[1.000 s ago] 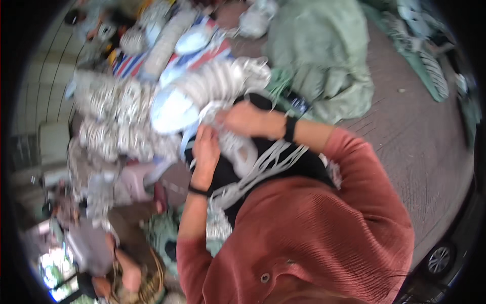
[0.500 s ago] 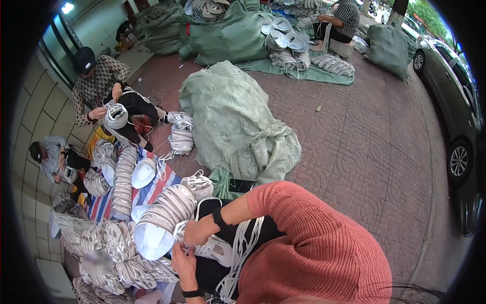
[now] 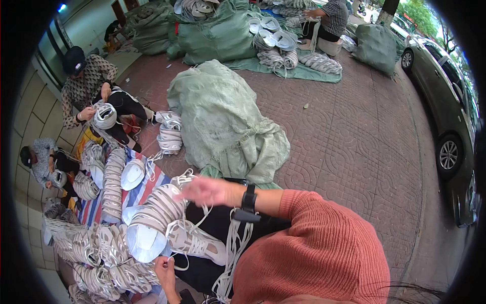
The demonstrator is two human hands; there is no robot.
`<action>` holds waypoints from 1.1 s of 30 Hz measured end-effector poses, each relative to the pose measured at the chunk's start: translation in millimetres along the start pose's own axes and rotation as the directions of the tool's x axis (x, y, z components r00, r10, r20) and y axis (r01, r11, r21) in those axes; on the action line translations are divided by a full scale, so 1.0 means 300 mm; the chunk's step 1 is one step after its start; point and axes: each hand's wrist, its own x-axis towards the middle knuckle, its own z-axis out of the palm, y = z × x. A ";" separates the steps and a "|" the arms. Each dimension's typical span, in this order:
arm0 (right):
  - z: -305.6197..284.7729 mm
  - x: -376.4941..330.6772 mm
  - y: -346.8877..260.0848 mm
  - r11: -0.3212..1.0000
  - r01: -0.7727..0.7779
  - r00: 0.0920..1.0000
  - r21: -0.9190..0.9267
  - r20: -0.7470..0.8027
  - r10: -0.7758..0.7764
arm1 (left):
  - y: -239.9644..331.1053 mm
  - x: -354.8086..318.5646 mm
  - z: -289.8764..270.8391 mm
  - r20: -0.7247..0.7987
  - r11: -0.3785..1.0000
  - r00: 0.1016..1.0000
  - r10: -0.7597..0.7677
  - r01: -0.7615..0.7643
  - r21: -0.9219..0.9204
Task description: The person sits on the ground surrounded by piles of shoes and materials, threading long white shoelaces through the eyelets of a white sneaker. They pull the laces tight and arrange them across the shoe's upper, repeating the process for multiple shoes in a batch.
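A pale beige shoe upper [image 3: 197, 244] with white laces lies across my dark-trousered lap. My left hand [image 3: 165, 272] is at its lower left edge, thumb and finger pinched on a thin white shoelace [image 3: 183, 265] that curves off to the upper. My right hand [image 3: 205, 191], blurred by motion, is raised above the upper, and a length of lace hangs just beneath it. Its fingers are too smeared to read. Beside the upper, a nested stack of similar shoe uppers [image 3: 158, 210] ends in a white insole board [image 3: 146, 242]. Several loose laces [image 3: 234, 253] drape over my leg.
Piles of shoe uppers [image 3: 109, 248] sit at the lower left, near a striped sheet [image 3: 143, 191]. A big pale green sack [image 3: 217, 111] stands ahead. Two people work at the left, and another person [image 3: 334, 20] sits far back. A dark car [image 3: 445, 121] is parked at right.
My right hand has lifted off the shoe upper, up and away from my left hand. My left hand has shifted slightly down and left. The whole view has turned a little to the right.
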 end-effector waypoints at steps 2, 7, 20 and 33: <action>-0.014 -0.036 -0.131 0.951 0.280 0.957 0.130 0.039 -0.287 | 0.001 -0.019 -0.005 0.071 0.986 0.993 -0.095 0.103 -0.129; -0.229 -0.339 -0.544 0.575 0.811 0.575 -0.111 -0.034 -0.817 | -0.078 0.085 0.150 0.259 0.994 0.963 0.078 -0.095 0.054; -0.075 0.070 0.068 0.620 -0.079 0.911 -0.781 -0.309 -0.274 | 0.018 0.010 0.095 0.014 0.878 0.936 0.353 -0.336 0.341; 0.025 0.224 0.269 -0.676 0.300 0.951 -0.674 0.152 0.270 | 0.008 0.022 0.158 0.133 0.890 0.985 0.112 -0.159 0.427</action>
